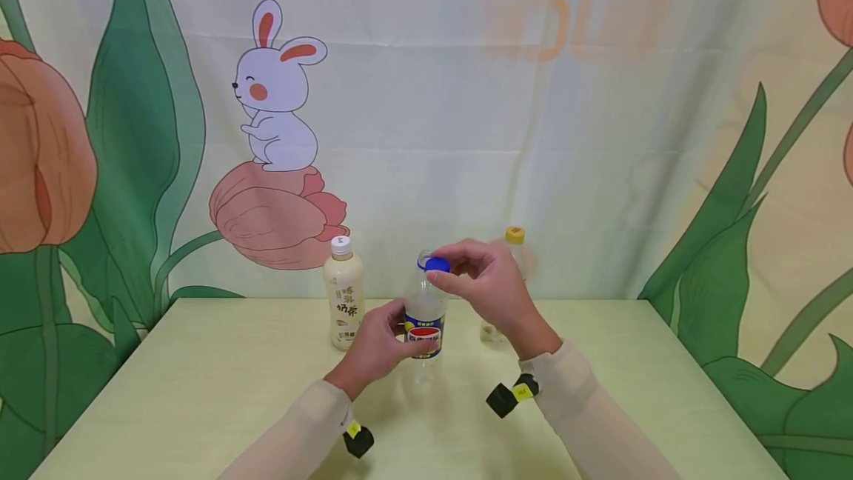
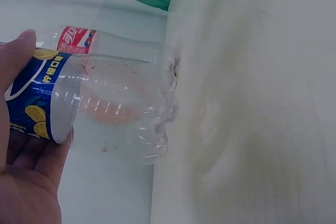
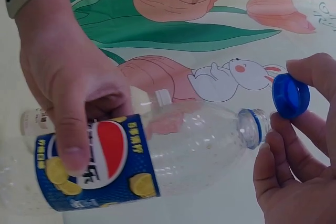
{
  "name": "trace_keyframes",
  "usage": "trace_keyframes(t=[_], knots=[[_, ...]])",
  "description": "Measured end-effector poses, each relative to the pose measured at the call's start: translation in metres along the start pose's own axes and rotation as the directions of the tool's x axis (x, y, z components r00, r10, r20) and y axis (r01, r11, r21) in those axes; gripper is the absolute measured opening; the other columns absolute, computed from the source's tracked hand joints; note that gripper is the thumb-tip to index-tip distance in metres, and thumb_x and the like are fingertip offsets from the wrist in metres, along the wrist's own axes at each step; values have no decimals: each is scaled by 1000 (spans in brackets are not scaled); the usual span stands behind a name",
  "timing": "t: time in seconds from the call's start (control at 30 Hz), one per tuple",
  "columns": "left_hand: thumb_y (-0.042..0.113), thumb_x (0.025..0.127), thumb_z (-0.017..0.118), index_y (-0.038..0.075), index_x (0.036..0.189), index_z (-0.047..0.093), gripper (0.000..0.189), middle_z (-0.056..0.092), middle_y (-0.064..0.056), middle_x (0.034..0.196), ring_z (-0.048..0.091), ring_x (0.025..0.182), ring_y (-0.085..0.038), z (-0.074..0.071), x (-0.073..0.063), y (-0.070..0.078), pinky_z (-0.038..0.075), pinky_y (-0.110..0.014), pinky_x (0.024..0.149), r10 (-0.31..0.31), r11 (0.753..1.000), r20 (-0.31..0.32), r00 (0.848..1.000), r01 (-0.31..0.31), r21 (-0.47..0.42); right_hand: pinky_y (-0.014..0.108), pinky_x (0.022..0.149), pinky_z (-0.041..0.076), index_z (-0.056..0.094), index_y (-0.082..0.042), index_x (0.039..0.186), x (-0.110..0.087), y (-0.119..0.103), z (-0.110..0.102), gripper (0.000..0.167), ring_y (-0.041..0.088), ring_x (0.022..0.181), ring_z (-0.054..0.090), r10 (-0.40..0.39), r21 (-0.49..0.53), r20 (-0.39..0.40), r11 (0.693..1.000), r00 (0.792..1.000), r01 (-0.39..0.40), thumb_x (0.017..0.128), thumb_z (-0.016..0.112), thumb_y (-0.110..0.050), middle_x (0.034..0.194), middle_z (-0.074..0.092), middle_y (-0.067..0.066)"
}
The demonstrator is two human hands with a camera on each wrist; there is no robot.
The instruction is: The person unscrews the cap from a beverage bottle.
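Note:
A clear plastic Pepsi bottle [image 1: 425, 305] with a blue lemon-printed label stands upright in front of me. My left hand [image 1: 378, 343] grips it around the label, thumb across the front. Its neck is uncapped in the right wrist view. Just beside the mouth, my right hand [image 1: 494, 291] pinches a blue bottle cap [image 3: 291, 97] between thumb and fingers, apart from the neck. The bottle's base is close to the table in the left wrist view; I cannot tell whether it touches.
A milk tea bottle [image 1: 343, 295] with a white cap stands to the left. Behind my right hand is a yellow-capped clear bottle [image 1: 514, 235], partly hidden. The left wrist view shows a red-labelled clear bottle [image 2: 123, 45] behind the held one. A printed curtain [image 1: 426, 117] backs the table [image 1: 220, 384].

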State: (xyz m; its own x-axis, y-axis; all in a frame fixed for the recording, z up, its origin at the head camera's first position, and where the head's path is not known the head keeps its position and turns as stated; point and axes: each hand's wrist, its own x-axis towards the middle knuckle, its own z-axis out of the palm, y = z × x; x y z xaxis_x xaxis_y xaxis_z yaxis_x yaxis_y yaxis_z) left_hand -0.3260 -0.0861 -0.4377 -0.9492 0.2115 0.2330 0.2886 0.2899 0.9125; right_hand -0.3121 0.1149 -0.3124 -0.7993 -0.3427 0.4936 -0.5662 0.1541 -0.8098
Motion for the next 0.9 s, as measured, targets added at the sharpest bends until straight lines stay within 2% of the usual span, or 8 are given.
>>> trace_keyframes(t=[0.17, 0.37, 0.63, 0.77, 0.9], knots=[[30, 80, 89, 19, 135, 62, 63, 71, -1, 128, 70, 115, -23, -1, 10, -3, 57, -42, 103, -21, 1000, -1, 1000, 21, 3, 28, 79, 58, 78, -7, 112, -9, 14, 4, 25, 22, 88, 67, 36, -12, 86, 999, 996, -35, 88, 81, -14, 102, 75, 9], [30, 81, 88, 18, 134, 62, 60, 70, -3, 128, 68, 115, -24, -2, 20, -6, 59, -42, 100, -35, 999, -21, 999, 36, 39, 28, 77, 59, 78, -9, 112, -19, 36, 10, 28, 21, 87, 67, 43, -32, 160, 999, 986, -38, 85, 84, -14, 98, 76, 7], [13, 86, 83, 13, 136, 61, 55, 69, -7, 132, 66, 122, -28, -3, 33, -12, 53, -47, 108, -48, 995, -43, 998, 51, 88, 25, 71, 56, 79, -15, 103, -29, 66, 19, 23, 18, 80, 63, 41, -64, 220, 998, 975, -27, 82, 87, -16, 89, 71, 4], [16, 87, 83, 14, 139, 59, 58, 67, -8, 136, 65, 125, -30, -4, 38, -15, 52, -49, 109, -61, 996, -44, 997, 64, 68, 26, 70, 57, 79, -17, 102, -33, 81, 22, 23, 17, 78, 64, 56, -87, 251, 996, 966, -35, 81, 88, -18, 87, 72, 3], [23, 85, 85, 17, 140, 58, 62, 67, -6, 136, 66, 124, -29, -3, 41, -17, 53, -49, 108, -77, 996, -45, 996, 78, 39, 28, 74, 58, 79, -18, 105, -37, 95, 25, 24, 16, 81, 66, 126, -124, 278, 988, 952, -94, 83, 87, -23, 91, 75, 0]])
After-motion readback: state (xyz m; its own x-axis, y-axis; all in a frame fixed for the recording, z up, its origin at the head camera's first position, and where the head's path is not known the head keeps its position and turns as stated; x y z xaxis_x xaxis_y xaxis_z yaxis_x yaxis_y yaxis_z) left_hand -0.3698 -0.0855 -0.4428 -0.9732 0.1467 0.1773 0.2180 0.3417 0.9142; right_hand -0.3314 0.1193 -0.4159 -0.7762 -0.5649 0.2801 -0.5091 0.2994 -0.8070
